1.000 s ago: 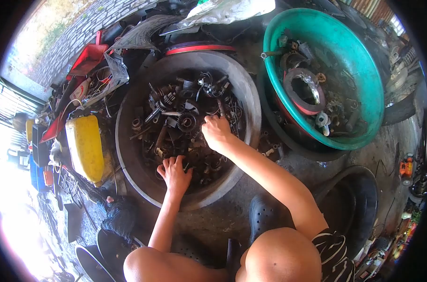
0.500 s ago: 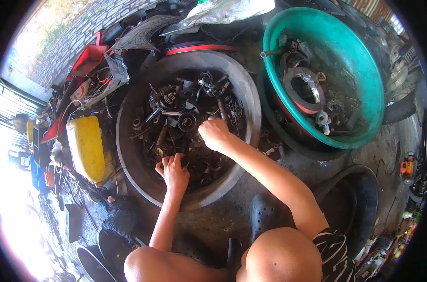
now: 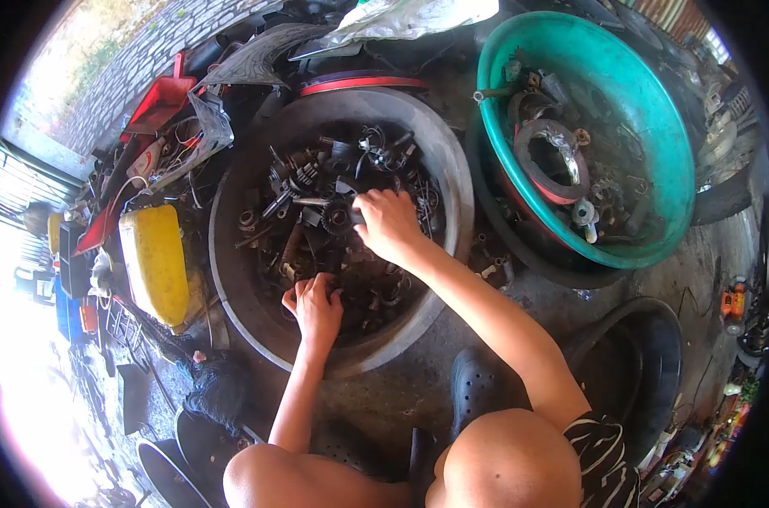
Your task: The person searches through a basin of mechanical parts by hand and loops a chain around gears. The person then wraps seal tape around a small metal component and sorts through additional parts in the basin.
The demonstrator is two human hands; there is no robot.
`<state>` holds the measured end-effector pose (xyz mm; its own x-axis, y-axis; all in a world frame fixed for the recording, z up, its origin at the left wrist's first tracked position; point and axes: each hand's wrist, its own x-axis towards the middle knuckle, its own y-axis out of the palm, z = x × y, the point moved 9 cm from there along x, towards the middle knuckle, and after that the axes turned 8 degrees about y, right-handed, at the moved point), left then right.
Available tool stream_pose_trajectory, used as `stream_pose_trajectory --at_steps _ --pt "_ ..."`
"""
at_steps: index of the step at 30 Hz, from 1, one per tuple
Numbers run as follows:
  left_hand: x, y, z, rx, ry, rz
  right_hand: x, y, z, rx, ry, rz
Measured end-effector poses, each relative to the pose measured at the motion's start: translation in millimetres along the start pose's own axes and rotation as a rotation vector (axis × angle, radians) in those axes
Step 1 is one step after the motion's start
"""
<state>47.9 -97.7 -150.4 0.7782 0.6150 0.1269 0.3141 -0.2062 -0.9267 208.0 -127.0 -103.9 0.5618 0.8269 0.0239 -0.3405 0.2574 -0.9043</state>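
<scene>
Centre frame, inside the grey tub [image 3: 441, 140], these metal parts [image 3: 304, 173] look stiff, hefty and probably greasy, the gear [image 3: 337, 218] best taken by its rim, with the right hand [image 3: 388, 223] half-curled just beside it and the left hand [image 3: 317, 308], lower down, fingers bent among the pieces, though whether either grips anything I can't tell.

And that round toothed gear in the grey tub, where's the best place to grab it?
Probably the gear is best pinched by its toothed outer edge, coming from above on the right hand's side. Its round face is turned up toward the camera, offering the edge to fingers, while a shiny rod lies close on the opposite side.
</scene>
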Motion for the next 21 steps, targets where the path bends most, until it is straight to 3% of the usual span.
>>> stream_pose_trajectory --at_steps 3,4,8,11,15,17,19,21 --pt "1.1 -2.0 1.1 -0.042 -0.035 -0.01 -2.2 21.3 -9.4 -0.199 0.013 0.086" --pt "1.4 -2.4 4.0 -0.094 -0.087 -0.013 -3.8 36.9 -12.6 -0.208 0.019 0.276" --pt "4.0 -8.1 8.2 -0.261 -0.133 -0.088 -12.0 50.6 -4.3 -0.291 -0.072 0.386" --pt "4.8 -5.7 14.2 -0.4 -0.132 -0.115 -9.5 52.8 -7.6 -0.284 -0.053 0.382" --pt "2.3 9.3 39.1 -0.795 -0.293 -0.166 -9.3 49.4 -4.3 -0.236 -0.056 0.389" --pt "1.5 14.5 44.1 -0.938 -0.353 -0.184 -9.6 41.0 3.8 -0.035 -0.102 0.293" --pt "4.4 -12.1 35.9 -1.204 -0.276 -0.468 -11.1 46.7 3.4 -0.081 -0.104 0.34" --pt "6.2 -23.2 37.3 -1.257 -0.239 -0.527 -12.4 52.0 1.9 -0.128 -0.105 0.386"
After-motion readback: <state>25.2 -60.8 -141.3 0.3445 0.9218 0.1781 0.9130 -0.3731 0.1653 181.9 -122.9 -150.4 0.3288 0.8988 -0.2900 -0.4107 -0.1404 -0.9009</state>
